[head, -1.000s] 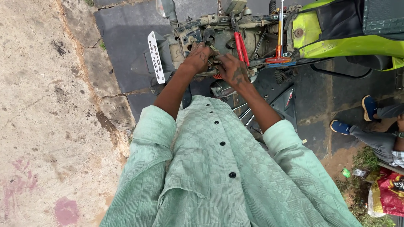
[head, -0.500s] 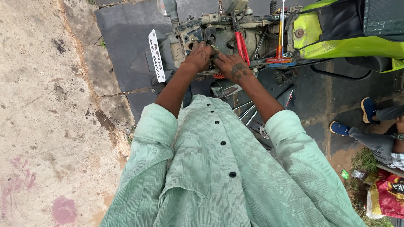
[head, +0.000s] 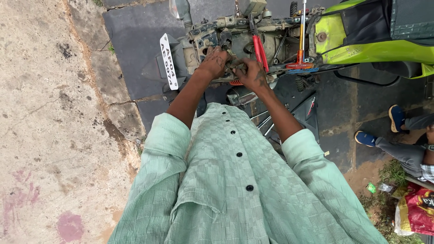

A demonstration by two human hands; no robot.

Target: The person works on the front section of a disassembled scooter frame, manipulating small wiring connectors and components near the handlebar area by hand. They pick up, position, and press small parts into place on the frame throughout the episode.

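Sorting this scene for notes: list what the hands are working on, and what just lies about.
In hand: left hand and right hand on the grimy engine part of the stripped scooter.

Lying about: red-handled pliers, screwdriver, red bag.

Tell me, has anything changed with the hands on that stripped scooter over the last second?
Hardly anything. Both hands stayed close together on the grimy engine part; the left hand and the right hand only shifted slightly, fingers still working the same spot. The red-handled pliers, the screwdriver and the number plate lie as before.
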